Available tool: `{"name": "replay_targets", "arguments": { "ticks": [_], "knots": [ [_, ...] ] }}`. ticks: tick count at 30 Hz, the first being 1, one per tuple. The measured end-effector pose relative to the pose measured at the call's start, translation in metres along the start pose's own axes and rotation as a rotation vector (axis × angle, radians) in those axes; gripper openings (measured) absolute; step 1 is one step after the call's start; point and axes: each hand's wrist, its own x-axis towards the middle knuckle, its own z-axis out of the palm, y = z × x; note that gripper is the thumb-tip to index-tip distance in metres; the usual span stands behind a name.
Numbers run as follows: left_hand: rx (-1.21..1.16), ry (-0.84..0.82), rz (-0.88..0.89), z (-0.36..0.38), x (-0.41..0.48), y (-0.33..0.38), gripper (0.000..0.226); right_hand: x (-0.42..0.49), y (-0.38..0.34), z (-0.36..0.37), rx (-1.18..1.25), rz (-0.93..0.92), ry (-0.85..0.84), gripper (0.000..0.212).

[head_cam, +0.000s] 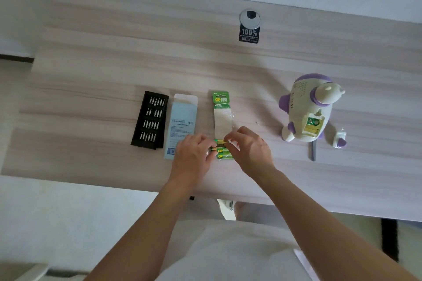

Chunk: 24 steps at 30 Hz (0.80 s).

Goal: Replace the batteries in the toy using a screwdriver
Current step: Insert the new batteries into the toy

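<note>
Freeing top cell [220, 142] from battery pack [225, 155]: L hand [193, 155] grips pack, R hand [250, 148] pinches cell; peel slow (wrap prob clings), pack flat on counter [114, 52].

1. Toy [308, 107]: white and purple, lying at 3 o'clock from the battery pack [221, 107], bay side up, hatch open, green cells inside.
2. Battery pack: green, card header at 12 o'clock, batteries [225, 154] at 6 o'clock, pinched by left hand [191, 155] and right hand [249, 150].
3. Screwdriver [312, 151]: grey, at the toy's 6 o'clock, one end hidden beneath it.
</note>
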Motion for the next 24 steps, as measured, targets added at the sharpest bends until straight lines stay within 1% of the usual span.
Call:
{"name": "replay_targets", "arguments": {
  "ticks": [5,8,12,14,16,18,22,24],
  "knots": [
    [0.029,-0.017,0.057,0.000,-0.001,-0.007,0.022,0.006,-0.005,-0.002,-0.080,-0.006,-0.019,0.019],
    [0.048,-0.024,0.056,0.000,0.002,-0.006,0.022,0.011,-0.007,-0.001,-0.115,-0.009,-0.031,0.020],
    [0.043,-0.016,0.048,0.000,0.004,-0.005,0.020,0.013,-0.006,0.002,-0.068,0.009,-0.016,0.017],
    [0.014,-0.037,0.029,-0.003,0.005,-0.004,0.017,0.012,-0.004,0.002,-0.027,-0.009,0.018,0.015],
    [-0.055,-0.059,-0.021,-0.008,0.007,-0.003,0.014,0.009,-0.003,0.002,-0.003,-0.054,0.071,0.012],
    [-0.178,-0.059,-0.091,-0.016,0.009,0.000,0.014,0.006,0.000,-0.002,0.037,-0.073,0.111,0.011],
    [-0.462,0.006,-0.195,-0.036,0.014,0.011,0.013,-0.005,-0.003,-0.025,0.312,-0.003,0.105,0.008],
    [-0.599,0.046,-0.189,-0.045,0.017,0.023,0.017,-0.012,-0.006,-0.040,0.446,0.014,0.115,0.008]
  ]
}}
